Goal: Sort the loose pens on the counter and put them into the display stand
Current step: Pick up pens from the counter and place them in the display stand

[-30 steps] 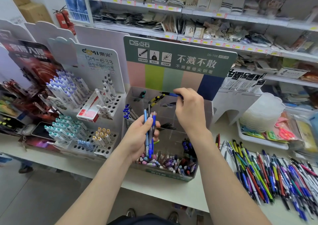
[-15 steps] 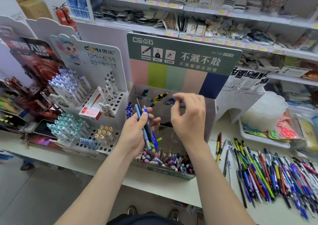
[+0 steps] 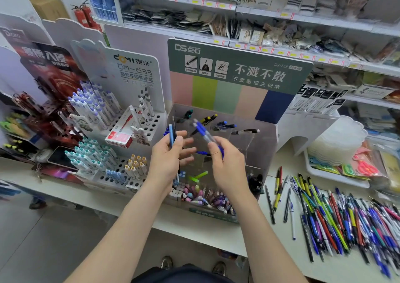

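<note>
A clear acrylic display stand with a green header card sits on the counter, with a few pens in its upper compartments and several capped pens in the front trough. My left hand is in front of the stand, shut on a light blue pen held upright, with a dark one beside it. My right hand is next to it, shut on two blue pens that point up and left. A big heap of loose pens lies on the counter at the right.
White peg-hole stands full of white-and-blue pens stand to the left, with a red box among them. A white tray with clear lids and packets sits at the right rear. Store shelves rise behind. The counter edge runs below my arms.
My right hand came back from the stand's rear compartments and now holds blue pens taken from my left hand, which keeps fewer pens. The view shifted slightly.
</note>
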A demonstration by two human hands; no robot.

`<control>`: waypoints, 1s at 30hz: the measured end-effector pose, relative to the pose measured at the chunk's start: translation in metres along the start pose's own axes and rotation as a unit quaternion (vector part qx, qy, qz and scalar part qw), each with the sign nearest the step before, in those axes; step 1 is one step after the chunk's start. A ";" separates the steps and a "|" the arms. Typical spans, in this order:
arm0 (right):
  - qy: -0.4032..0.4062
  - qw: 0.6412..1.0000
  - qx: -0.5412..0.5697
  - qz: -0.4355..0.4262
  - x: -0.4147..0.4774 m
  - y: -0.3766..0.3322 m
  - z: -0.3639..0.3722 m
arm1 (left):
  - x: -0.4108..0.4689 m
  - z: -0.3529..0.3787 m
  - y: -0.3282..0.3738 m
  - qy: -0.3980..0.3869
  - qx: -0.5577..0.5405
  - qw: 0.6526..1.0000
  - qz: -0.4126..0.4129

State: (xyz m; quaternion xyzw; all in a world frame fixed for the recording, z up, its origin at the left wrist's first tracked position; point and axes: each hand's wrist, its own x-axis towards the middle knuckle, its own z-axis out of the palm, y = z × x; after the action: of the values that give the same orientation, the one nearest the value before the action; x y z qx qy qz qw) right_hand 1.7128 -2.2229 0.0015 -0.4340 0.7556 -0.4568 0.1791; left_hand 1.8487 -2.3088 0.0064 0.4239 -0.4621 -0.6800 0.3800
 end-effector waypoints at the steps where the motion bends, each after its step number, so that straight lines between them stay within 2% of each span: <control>1: 0.013 1.000 -0.018 0.006 0.003 0.002 -0.003 | 0.001 -0.003 -0.002 0.024 0.034 0.999 0.005; 4: -0.047 0.992 -0.118 0.018 0.011 0.003 -0.014 | 0.005 -0.010 -0.009 0.074 0.079 0.994 0.009; 6: -0.094 0.974 -0.205 0.016 0.016 -0.001 -0.018 | 0.006 -0.012 -0.010 0.086 0.086 0.993 -0.004; 9: -0.108 0.933 -0.344 -0.007 0.025 -0.008 -0.015 | 0.006 -0.014 -0.011 0.082 0.098 0.992 -0.021; 11: -0.112 0.919 -0.377 -0.026 0.032 -0.013 -0.010 | 0.007 -0.015 -0.012 0.074 0.105 0.991 -0.032; 18: -0.133 0.921 -0.362 -0.046 0.048 -0.026 0.006 | 0.008 -0.018 -0.012 0.049 0.103 0.991 -0.063; 22: -0.077 0.940 -0.333 -0.015 0.041 -0.020 0.007 | 0.008 -0.018 -0.011 0.026 0.079 0.993 -0.082; 25: -0.083 0.937 -0.338 -0.015 0.033 -0.016 0.010 | 0.006 -0.018 -0.010 0.001 0.071 0.994 -0.081; 27: -0.023 0.962 -0.271 -0.034 0.027 -0.015 0.009 | 0.004 -0.017 -0.008 -0.013 0.083 0.994 -0.070; 30: 0.128 0.984 -0.110 -0.056 0.015 -0.018 0.005 | 0.002 -0.013 -0.004 -0.042 0.086 0.994 -0.057</control>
State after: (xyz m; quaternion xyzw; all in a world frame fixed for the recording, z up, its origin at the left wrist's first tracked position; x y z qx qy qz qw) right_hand 1.7165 -2.2416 0.0158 -0.4310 0.7923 -0.4318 0.0065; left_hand 1.8600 -2.3135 -0.0004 0.4521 -0.5095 -0.6752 0.2830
